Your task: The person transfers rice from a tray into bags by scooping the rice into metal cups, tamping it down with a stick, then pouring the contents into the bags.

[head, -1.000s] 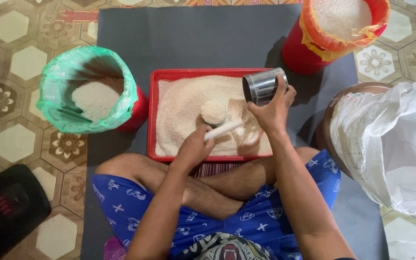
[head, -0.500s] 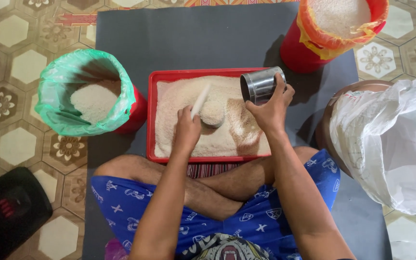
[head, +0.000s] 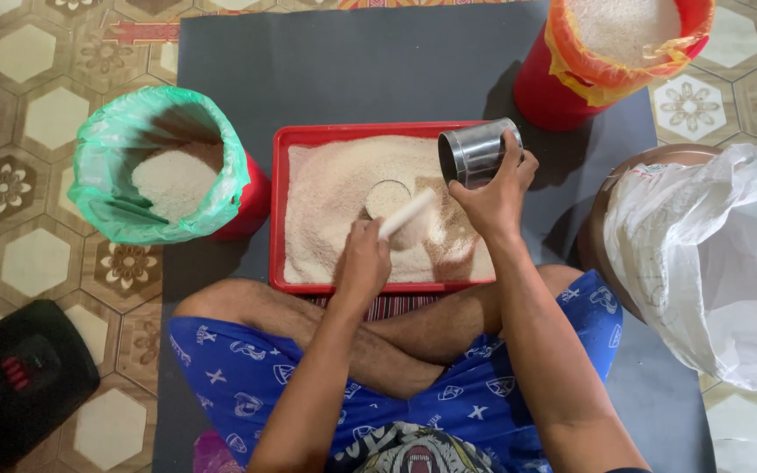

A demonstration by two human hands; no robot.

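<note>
A red tray (head: 279,210) heaped with pale rice (head: 330,197) lies on a dark mat in front of my crossed legs. My left hand (head: 363,261) grips a short white stick (head: 406,213) that slants up and to the right over a rice-filled round cup (head: 388,197) sunk in the heap. My right hand (head: 497,194) holds a shiny metal can (head: 475,151) tipped on its side above the tray's far right corner, its open mouth facing left.
A red bucket lined with green plastic (head: 161,171) holds rice at the left. Another red bucket with an orange liner (head: 611,48) stands far right. A white sack in a brown basin (head: 711,254) sits at my right. A black device (head: 15,377) lies on the tiled floor.
My left hand pulled back toward me and swung the white stick from pointing away to slanting rightward across the cup. The right hand with the can stayed put.
</note>
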